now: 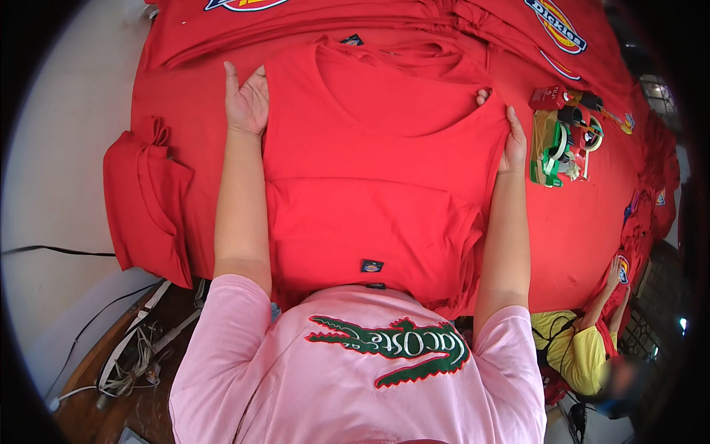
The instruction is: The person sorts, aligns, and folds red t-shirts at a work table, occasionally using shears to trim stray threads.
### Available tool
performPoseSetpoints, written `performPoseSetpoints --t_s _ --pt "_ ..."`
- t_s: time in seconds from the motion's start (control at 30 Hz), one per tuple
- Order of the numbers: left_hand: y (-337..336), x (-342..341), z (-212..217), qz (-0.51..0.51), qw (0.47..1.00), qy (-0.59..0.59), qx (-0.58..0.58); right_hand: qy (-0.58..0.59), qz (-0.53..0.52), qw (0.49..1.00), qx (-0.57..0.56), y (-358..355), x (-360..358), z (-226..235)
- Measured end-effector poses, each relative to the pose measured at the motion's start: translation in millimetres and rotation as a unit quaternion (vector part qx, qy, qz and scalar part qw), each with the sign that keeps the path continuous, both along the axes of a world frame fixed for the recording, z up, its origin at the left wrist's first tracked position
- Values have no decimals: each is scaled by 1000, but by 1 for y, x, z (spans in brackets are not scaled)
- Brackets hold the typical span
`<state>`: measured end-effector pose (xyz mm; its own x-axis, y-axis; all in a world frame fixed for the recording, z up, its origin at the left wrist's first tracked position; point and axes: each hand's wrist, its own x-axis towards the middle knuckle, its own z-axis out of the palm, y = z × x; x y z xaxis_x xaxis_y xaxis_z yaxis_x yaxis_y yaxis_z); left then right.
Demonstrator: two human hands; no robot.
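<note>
— Where are the arms?

— Both bare forearms come up from the lower edge and run almost parallel toward the far edge of the table, well apart.

— And the left hand [248, 100]?

— Palm turned inward, fingers straight and pointing away, thumb spread, the hand standing on its edge.

— The right hand [512, 140]?

— Nearer the right edge of the table, wrist straight, fingers curled down and pinched shut, one fingertip poking up on the inner side. It sits slightly closer to the body than the left.

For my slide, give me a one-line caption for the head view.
Left hand and right hand flatten a folded red T-shirt on a red-covered table.
</note>
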<state>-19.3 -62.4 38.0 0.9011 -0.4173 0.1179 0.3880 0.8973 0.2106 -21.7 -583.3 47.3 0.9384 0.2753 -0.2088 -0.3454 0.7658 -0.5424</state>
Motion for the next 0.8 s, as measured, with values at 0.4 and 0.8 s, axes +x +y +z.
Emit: performPoseSetpoints --t_s 0.4,0.8 --pt "5 -6 26 19 997 27 76 94 -32 978 -182 21 -8 52" --pt "4 -298 103 -33 783 42 619 12 -1 894 -449 -29 -291 89"
